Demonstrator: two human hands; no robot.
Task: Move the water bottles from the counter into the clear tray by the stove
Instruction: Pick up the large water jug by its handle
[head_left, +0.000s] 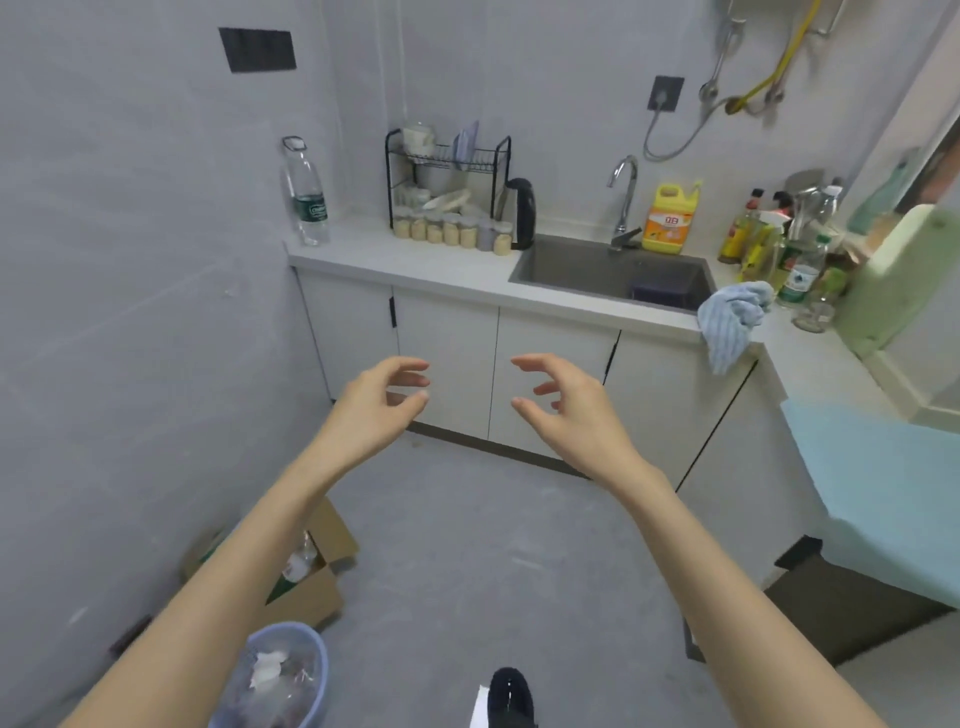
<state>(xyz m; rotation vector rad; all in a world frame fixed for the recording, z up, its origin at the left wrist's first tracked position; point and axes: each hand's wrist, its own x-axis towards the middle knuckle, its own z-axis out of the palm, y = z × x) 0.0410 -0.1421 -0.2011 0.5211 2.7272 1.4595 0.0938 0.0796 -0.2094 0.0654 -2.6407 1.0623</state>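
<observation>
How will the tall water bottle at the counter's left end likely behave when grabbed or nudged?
The water bottle is tall and narrow, so it probably tips easily. It looks nearly empty, so likely light. Its clear thin plastic may flex under a squeeze.

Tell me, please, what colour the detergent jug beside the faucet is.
Yellow, with an orange label: the detergent jug shows clearly in the head view.

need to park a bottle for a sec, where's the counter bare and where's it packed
Bare counter runs between the water bottle at the left end and the jars under the dish rack, and along the front edge up to the sink. Right of the sink is crowded: blue cloth and clustered bottles.
</observation>
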